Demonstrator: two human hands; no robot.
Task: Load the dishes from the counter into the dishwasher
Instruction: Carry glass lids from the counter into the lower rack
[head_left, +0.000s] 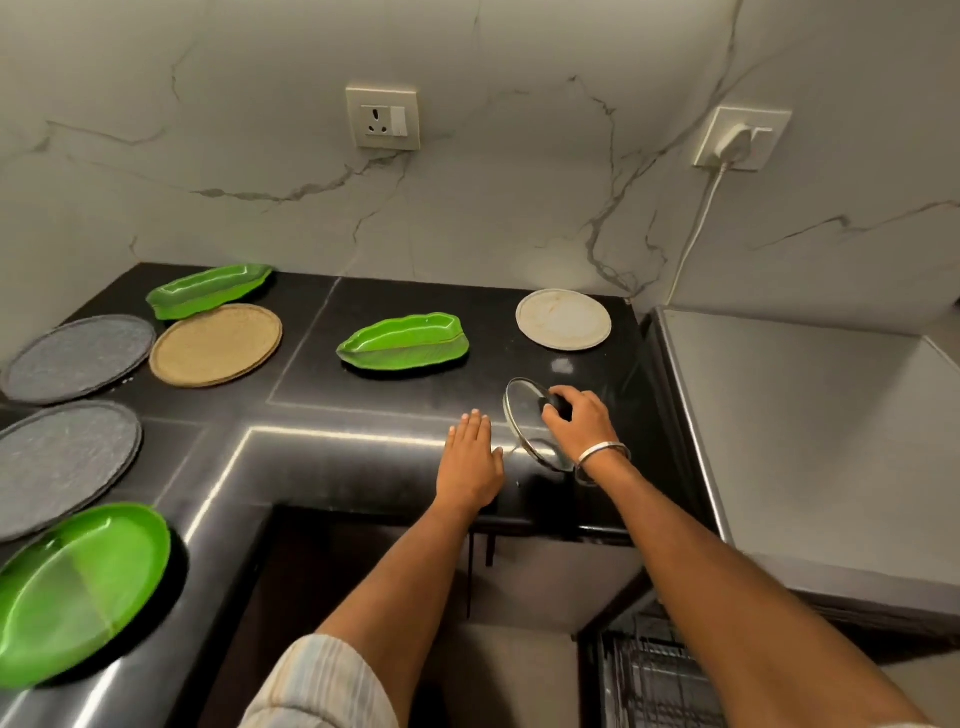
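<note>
Soft, dimmish indoor light, bright glare streaks along the black counter edge, and wide-angle bending at the borders.

A single head-worn wide-angle camera looks forward and down from above the black L-shaped counter, facing the marble corner wall. Both forearms enter from the bottom edge and reach away from the lens. The near counter edge lies close below; the dishwasher rack shows at the lower right. Straight lines bow toward the frame edges

Marble wall w/ socket; black L-shaped counter; plugged cord.
</note>
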